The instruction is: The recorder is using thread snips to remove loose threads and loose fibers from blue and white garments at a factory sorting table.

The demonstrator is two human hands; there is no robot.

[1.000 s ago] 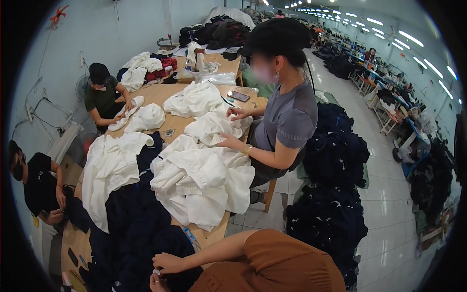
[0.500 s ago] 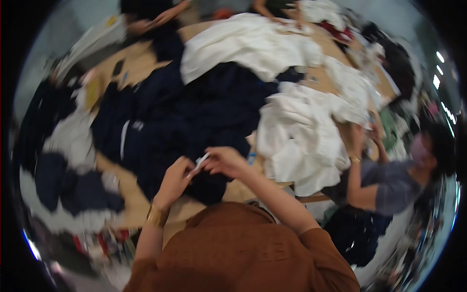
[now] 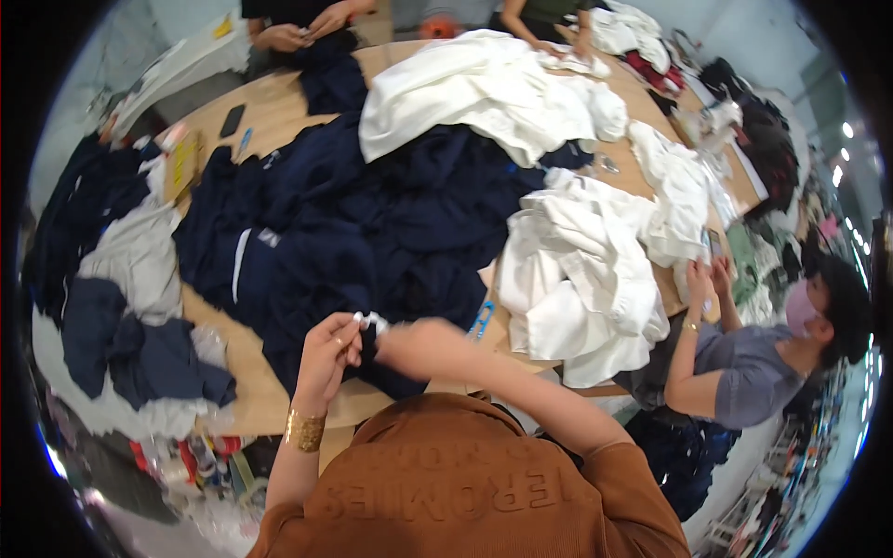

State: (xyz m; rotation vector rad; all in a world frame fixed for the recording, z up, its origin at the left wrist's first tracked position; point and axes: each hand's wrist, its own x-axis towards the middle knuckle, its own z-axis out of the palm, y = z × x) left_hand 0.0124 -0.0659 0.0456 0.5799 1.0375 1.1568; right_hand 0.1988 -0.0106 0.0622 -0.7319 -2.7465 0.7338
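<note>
White bit (image 3: 370,319): small, bright, irregular, crumpled-looking; finer detail too small to tell. Loc: at L hand's (image 3: 327,353) fingertips, over near edge of navy pile (image 3: 344,232) on counter (image 3: 249,395). L fingers pinching white bit w/ thumb. R hand (image 3: 417,346) just beside, blurred; can't tell if its fingers are spread or pressed together
</note>
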